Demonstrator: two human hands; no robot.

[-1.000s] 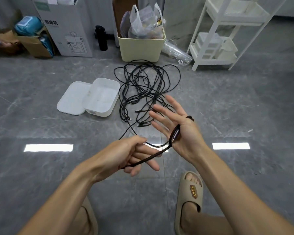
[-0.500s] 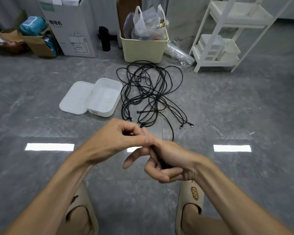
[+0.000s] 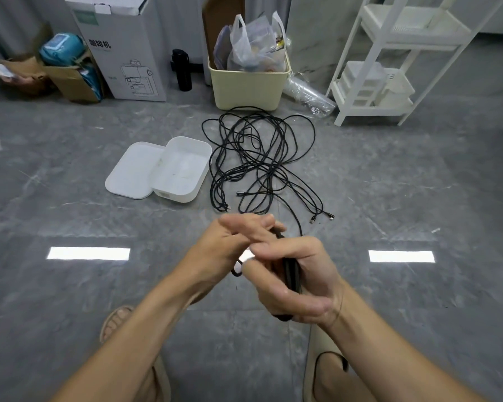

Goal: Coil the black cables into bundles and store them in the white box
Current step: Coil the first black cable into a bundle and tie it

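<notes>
While both hands meet at the centre of the frame, the right hand [image 3: 298, 281] curls its fingers around a few loops of black cable [image 3: 291, 275], the loops running across its palm and showing again under the heel of the hand. Just left of it, the left hand [image 3: 233, 245] is blurred; its fingers are bent and it seems to pinch a strand of the same cable, a small loop of which shows below it, though the grip itself cannot be made out clearly. From the right hand a single strand rises toward the tangle of black cables [image 3: 259, 161] lying loose on the grey floor [image 3: 70, 300] in the upper middle of the frame, with connector ends spread at its lower right. Touching the tangle's left edge sits the white box [image 3: 183, 169], open, its lid [image 3: 131, 172] lying flat beside it on the left. Farther up stand a cream bin [image 3: 249, 85] stuffed with plastic bags, a black bottle [image 3: 182, 71], a large cardboard carton [image 3: 125, 50] and, at upper right, a white shelf rack [image 3: 389, 62]. Sandalled feet show at the bottom edge.
</notes>
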